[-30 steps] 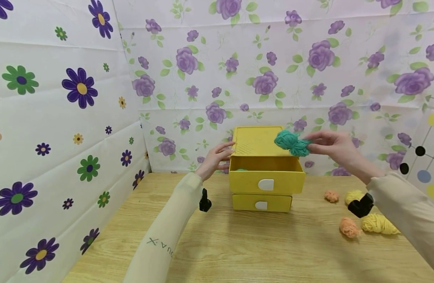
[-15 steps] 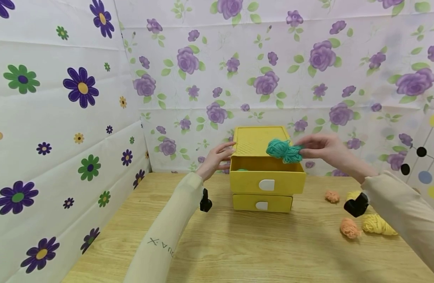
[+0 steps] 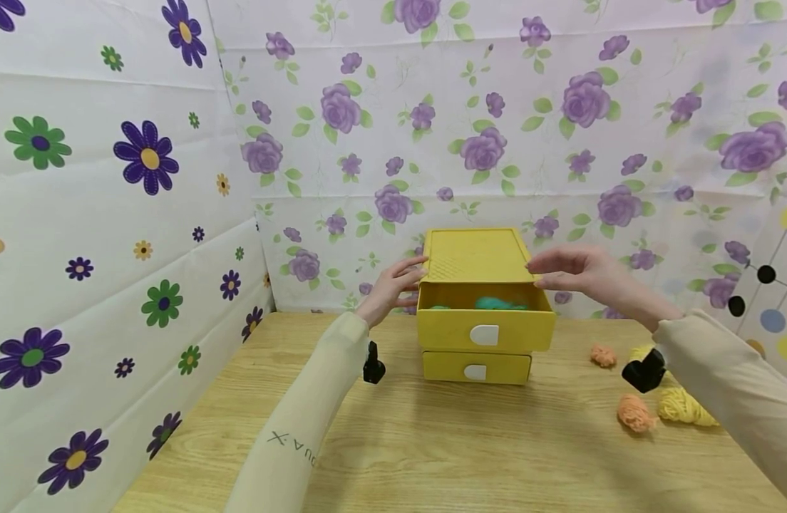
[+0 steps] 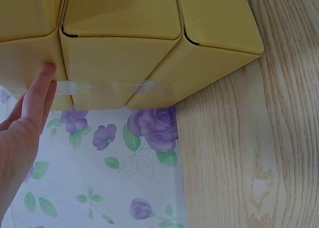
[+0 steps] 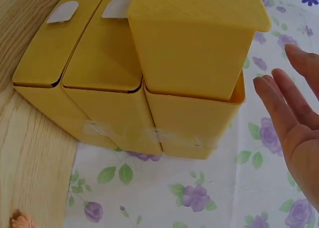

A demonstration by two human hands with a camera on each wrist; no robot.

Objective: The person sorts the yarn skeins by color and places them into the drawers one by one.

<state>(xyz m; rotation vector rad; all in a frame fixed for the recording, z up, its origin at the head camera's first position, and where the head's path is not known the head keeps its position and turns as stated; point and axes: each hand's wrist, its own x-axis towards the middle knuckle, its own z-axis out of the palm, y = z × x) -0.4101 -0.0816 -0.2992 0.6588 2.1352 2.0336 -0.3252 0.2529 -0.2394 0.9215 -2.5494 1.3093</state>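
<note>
A yellow drawer unit [image 3: 477, 255] stands at the back of the table with its top drawer [image 3: 448, 330] pulled out. Inside that drawer lies a teal yarn skein [image 3: 496, 304], partly hidden by the drawer front. A bit of green yarn [image 3: 440, 308] shows at the drawer's left end. My left hand [image 3: 388, 291] rests its fingertips against the unit's left side, fingers extended, as the left wrist view also shows. My right hand [image 3: 576, 269] hovers by the drawer's right end, holding nothing. In the right wrist view its fingers [image 5: 281, 101] are spread, apart from the unit.
Two orange yarn balls [image 3: 636, 413] and yellow yarn skeins [image 3: 685, 407] lie on the table's right, partly behind the right sleeve. A lower drawer [image 3: 448, 367] is closed. Flowered sheets [image 3: 342, 178] hang behind and at the left. The wooden table [image 3: 470, 449] extends in front.
My right hand has moved left over the drawer and let go of the teal yarn skein, which has dropped into the top drawer. The left hand has stayed in place.
</note>
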